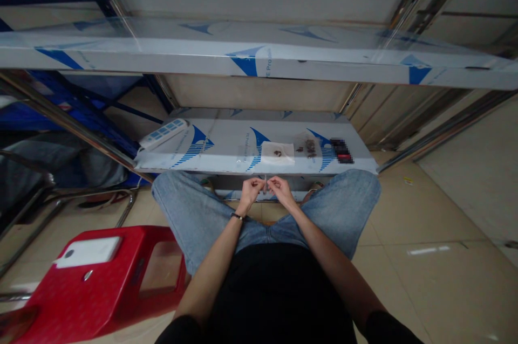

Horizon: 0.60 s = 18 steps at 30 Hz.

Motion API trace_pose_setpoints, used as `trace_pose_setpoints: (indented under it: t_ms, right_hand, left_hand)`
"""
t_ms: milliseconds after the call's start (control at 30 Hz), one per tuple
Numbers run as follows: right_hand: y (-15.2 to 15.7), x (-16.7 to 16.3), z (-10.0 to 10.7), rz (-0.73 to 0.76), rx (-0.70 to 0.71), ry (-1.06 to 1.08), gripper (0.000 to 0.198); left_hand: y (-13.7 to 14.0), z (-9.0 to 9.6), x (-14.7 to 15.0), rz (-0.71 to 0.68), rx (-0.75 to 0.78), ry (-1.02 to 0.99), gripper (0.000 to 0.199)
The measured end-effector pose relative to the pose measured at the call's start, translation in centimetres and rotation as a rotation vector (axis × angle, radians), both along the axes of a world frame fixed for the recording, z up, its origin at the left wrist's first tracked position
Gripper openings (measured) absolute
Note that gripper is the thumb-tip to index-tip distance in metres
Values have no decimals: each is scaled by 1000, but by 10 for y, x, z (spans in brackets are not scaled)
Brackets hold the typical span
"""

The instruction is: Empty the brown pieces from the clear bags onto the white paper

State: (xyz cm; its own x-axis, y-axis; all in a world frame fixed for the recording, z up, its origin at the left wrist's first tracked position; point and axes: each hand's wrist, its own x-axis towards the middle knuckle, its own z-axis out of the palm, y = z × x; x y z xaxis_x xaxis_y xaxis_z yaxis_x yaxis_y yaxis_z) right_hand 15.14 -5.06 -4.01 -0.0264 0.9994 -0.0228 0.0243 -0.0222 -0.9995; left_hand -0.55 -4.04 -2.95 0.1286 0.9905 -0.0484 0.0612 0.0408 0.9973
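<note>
My left hand and my right hand meet between my knees, just before the front edge of the shelf. The fingers of both are pinched around a small, thin, clear piece, too small to name. On the shelf beyond them lies a white sheet with a small dark curled item on it. Right of the sheet, a clear bag holds several small brown pieces. A dark and red item, blurred out in the picture, lies farther right.
The low metal shelf has blue-printed film on it, with a white power strip at its left end. An upper shelf crosses above. A red plastic stool at my left bears a white phone-like item.
</note>
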Motion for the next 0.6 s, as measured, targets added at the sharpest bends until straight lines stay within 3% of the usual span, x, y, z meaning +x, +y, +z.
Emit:
trace_pose_setpoints:
  t_ms: [333,600]
  right_hand:
    - [-1,0,-7,54,-37,-3,48]
    - [-3,-1,-12,69,-33,-14,35]
  left_hand:
    - [-7,0,4,-216,179,138,37]
    - [-7,-11,1,-108,238,341,16]
